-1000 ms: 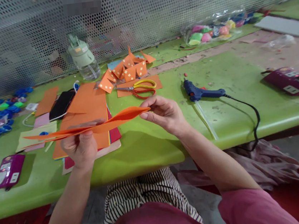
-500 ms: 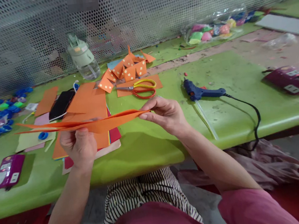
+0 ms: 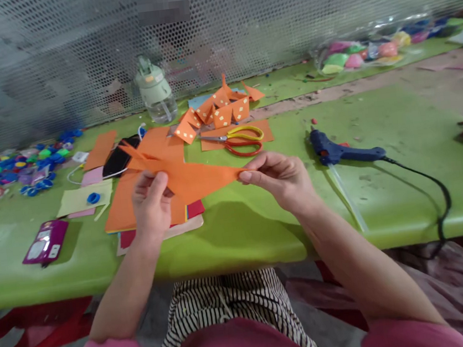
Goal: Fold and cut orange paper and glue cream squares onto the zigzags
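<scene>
A folded piece of orange paper (image 3: 199, 181) is held up above the table between my two hands. My left hand (image 3: 153, 199) grips its wide end, thumb on the near face and fingers behind. Its narrow tip is pinched between thumb and fingers of my right hand (image 3: 282, 179). Loose layers fan out at the upper left of the folded paper. Beneath and behind it lies a stack of coloured paper sheets (image 3: 123, 213), orange on top. Scissors (image 3: 244, 140) with one yellow and one red handle rest on a small orange piece beyond my hands.
A blue glue gun (image 3: 341, 151) with its cord lies at right. Behind are orange dotted paper shapes (image 3: 224, 109), a water bottle (image 3: 156, 93) and a bag of colourful pieces (image 3: 360, 53). Bottle caps (image 3: 42, 161), a phone (image 3: 119, 158) and a purple box (image 3: 46, 242) sit at left.
The folded paper has been turned from nearly edge-on so its broad face now shows. Both hands still hold it. The camera view has shifted a little to the left.
</scene>
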Demonstrator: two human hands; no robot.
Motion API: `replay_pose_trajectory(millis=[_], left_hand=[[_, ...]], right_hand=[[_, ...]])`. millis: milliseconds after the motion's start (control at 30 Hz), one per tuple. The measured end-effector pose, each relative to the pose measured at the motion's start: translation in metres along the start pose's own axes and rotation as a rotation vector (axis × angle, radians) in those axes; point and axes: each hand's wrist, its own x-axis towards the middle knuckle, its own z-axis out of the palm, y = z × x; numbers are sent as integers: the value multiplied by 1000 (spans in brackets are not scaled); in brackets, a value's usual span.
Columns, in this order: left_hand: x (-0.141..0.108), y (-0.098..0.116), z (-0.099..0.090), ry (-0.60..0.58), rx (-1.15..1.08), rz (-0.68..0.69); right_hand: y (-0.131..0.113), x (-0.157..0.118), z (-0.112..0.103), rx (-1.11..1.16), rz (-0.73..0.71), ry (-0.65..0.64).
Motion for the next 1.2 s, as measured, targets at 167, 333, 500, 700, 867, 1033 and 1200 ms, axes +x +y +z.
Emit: replay_pose_trajectory(millis=[167,333,500,700,867,1033,1200], left_hand=[[7,3,0,-20,74,-95],[10,4,0,-42,78,-114],[10,5,-2,-61,61,-138],[9,7,0,-85,40,-128],[12,8,1,-19,43,-104],[11,9,1,9,26,-94],[11,7,-1,30,63,-91]], right_hand=[[-2,5,-2,-81,80,29],[-2,8,-3,-134,94,40],[3,11,-6,-137,118,39],[3,12,-5,-146,123,50],[2,12,-5,-146,168,3],[1,12,-5,-152,180,-48],[-1,12,-4,-188,175,-50]])
